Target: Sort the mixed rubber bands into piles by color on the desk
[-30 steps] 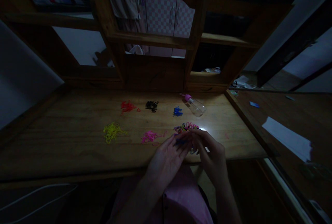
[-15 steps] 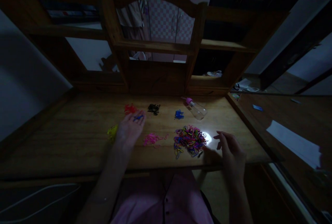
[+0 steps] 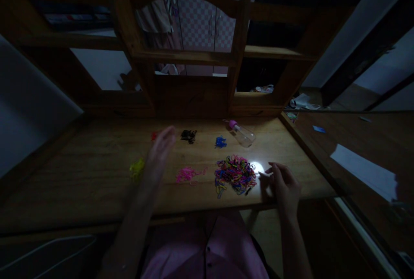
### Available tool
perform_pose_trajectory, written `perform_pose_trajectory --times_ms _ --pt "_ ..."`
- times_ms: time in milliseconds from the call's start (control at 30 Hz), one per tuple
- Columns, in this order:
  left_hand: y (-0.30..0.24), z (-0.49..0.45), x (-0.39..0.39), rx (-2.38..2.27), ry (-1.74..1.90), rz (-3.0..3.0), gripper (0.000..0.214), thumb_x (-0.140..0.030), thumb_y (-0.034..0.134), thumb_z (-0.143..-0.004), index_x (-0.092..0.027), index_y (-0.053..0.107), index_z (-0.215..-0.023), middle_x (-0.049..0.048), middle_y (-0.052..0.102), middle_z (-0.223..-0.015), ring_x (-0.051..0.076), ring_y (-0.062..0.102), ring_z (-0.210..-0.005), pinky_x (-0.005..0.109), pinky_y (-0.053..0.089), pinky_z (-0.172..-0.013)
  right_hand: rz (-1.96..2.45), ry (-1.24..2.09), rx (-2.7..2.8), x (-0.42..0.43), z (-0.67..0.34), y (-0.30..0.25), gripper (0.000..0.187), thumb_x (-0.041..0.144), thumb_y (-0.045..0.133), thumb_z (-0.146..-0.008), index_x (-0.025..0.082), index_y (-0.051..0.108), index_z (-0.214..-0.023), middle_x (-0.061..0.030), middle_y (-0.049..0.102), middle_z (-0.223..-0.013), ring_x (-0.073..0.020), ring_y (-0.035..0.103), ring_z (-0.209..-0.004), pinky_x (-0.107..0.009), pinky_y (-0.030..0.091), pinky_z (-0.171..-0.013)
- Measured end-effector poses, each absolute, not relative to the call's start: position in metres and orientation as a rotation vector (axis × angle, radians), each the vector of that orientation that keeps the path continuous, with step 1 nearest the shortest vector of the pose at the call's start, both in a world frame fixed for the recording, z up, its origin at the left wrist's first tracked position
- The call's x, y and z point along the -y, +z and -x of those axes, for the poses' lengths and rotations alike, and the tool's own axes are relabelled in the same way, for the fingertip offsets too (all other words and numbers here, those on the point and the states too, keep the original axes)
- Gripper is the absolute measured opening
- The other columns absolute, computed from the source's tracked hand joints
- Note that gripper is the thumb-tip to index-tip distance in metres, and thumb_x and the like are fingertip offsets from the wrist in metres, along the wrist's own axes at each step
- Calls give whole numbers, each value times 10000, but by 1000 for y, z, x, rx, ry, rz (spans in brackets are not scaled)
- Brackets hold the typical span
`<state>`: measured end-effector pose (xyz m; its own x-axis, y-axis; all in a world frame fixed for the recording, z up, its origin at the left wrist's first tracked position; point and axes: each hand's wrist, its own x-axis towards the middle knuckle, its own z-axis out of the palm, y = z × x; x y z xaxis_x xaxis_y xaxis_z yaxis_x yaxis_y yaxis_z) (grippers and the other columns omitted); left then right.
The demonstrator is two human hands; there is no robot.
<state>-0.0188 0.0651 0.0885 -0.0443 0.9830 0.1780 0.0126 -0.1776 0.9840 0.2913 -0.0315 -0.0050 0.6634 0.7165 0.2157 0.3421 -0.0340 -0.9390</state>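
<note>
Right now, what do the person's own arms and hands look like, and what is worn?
Both forearms are bare, with no sleeves, gloves, watch or rings visible in the dim light. The left hand is motion-blurred; the right hand is sharper. A pink buttoned garment covers the body.

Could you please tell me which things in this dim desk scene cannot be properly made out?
- Red bands, head view: mostly hidden behind the left hand.
- Left hand: motion-blurred and dark, so whether it holds a band cannot be told.
- Yellow bands: partly covered by the left forearm.
- Right hand: fingers curled by the mixed pile; any band pinched is too small to see.
- Clear bottle: contents unreadable in the gloom.
</note>
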Motion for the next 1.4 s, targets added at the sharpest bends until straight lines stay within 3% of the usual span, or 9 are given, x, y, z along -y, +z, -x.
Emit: perform_pose_trajectory --times_ms 167,333,567,933,1233,1400 --pt "49 -21 -43 -1095 957 -1638 119 -283 635 -844 -235 733 -890 53 697 -958 220 625 -884 315 486 -776 1605 409 845 33 -295 -8 317 443 596 -872 167 689 -995 -25 636 -786 -111 503 -605 -214 387 -535" --pt "21 -54 -18 -934 799 -1944 154 -190 608 -852 -250 702 -958 42 647 -986 217 592 -942 335 446 -853 1589 424 831 35 -294 -6 334 459 598 -865 162 690 -989 -32 635 -792 -114 501 -593 -220 396 -534" --pt "16 -76 -6 -883 649 -2282 166 -197 557 -900 -236 634 -1041 54 559 -1049 224 510 -1004 368 425 -878 1607 396 874 35 -293 -3 358 468 574 -874 149 685 -993 -42 628 -782 -123 490 -584 -235 405 -543" --pt "8 -78 -19 -885 632 -2378 86 -277 548 -916 -206 596 -928 53 544 -1003 223 502 -983 381 418 -882 1628 382 884 39 -288 -1 292 427 573 -886 170 679 -977 -18 625 -776 -107 509 -582 -224 422 -542" --pt "14 -75 -25 -836 856 -2197 98 -251 581 -891 -223 675 -895 61 597 -960 234 517 -972 385 408 -886 1615 581 1496 75 -260 13 178 316 580 -907 207 657 -1025 -46 607 -914 -137 601 -708 -221 477 -585" --pt "16 -73 -29 -886 923 -2127 100 -240 597 -878 -229 688 -918 58 603 -962 229 530 -977 366 408 -869 1677 515 1641 77 -249 9 131 292 580 -910 209 644 -989 -57 590 -961 -147 611 -746 -239 492 -630"
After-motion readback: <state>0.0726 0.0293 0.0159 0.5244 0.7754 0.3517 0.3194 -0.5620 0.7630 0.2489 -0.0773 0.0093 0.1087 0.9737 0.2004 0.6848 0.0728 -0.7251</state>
